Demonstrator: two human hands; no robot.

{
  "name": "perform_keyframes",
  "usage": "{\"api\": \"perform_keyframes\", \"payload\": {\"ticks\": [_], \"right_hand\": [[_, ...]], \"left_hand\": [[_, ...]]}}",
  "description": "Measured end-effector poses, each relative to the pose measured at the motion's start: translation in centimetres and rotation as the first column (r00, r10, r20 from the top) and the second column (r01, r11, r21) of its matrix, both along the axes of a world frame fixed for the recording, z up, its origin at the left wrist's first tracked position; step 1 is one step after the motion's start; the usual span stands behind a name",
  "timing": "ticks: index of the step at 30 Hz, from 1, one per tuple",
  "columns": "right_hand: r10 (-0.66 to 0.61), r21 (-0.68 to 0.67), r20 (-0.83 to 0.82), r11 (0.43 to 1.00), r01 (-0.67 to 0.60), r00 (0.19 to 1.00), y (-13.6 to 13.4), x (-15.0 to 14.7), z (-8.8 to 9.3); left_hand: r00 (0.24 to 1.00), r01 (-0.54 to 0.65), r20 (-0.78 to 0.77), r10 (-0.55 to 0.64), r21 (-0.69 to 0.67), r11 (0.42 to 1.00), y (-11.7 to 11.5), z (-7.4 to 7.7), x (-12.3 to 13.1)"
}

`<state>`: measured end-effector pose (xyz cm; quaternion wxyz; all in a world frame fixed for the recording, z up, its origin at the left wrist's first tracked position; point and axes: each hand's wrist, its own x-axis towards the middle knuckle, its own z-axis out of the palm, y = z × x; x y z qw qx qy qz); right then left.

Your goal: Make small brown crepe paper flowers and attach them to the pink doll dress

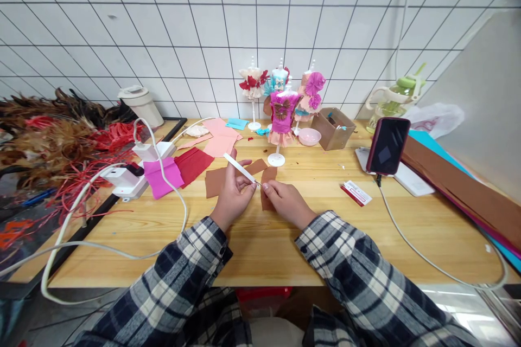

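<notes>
My left hand (233, 193) is closed around a thin white stick-like tool (240, 168) that points up and to the left. My right hand (287, 201) pinches the lower part of a small brown paper piece (268, 176) lying on the wooden table (325, 227). The tool's tip meets that piece between my two hands. A larger brown paper piece (215, 180) lies just left of my left hand. Both sleeves are dark plaid.
Small mannequins in paper dresses (281, 114) stand behind, with a pink bowl (309, 136) and cardboard box (334, 127). Pink and red papers (179, 171), chargers and white cables (126, 176) lie left, beside feathers (49, 135). A propped phone (387, 145), a red-white packet (356, 193) and brown sheets (459, 184) sit right.
</notes>
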<state>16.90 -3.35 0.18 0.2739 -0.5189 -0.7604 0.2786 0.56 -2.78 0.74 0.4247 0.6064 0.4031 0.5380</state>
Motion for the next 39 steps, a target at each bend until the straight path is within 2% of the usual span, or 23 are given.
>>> {"api": "perform_keyframes", "payload": {"ticks": [4, 11, 19, 24, 30, 39], "right_hand": [[-0.02, 0.023, 0.046, 1.0, 0.019, 0.999, -0.2, 0.0, 0.3], [0.006, 0.014, -0.008, 1.0, -0.006, 1.0, -0.4, -0.1, 0.5], [-0.027, -0.04, -0.173, 0.999, 0.02, 0.985, -0.6, -0.7, -0.2], [-0.037, -0.08, -0.244, 0.997, 0.017, 0.969, -0.6, -1.0, -0.4], [-0.047, -0.156, -0.335, 0.988, -0.006, 0.941, -0.3, -1.0, -0.6], [-0.086, -0.19, -0.396, 0.982, 0.01, 0.914, -0.3, -1.2, -0.8]], "left_hand": [[0.999, -0.01, -0.03, 0.011, 0.006, 1.0, -0.1, 0.0, 0.0], [0.999, 0.006, -0.037, -0.006, 0.002, 1.0, -0.1, -0.1, 0.1], [0.999, 0.035, -0.019, -0.036, -0.028, 0.999, -0.1, -0.4, 0.2], [0.998, 0.042, 0.057, -0.04, -0.034, 0.999, -0.2, -0.2, 0.2], [0.997, 0.051, 0.061, -0.049, -0.028, 0.998, -0.4, 0.1, 0.3], [0.996, 0.053, 0.073, -0.051, -0.028, 0.998, -0.3, 0.2, 0.3]]}}
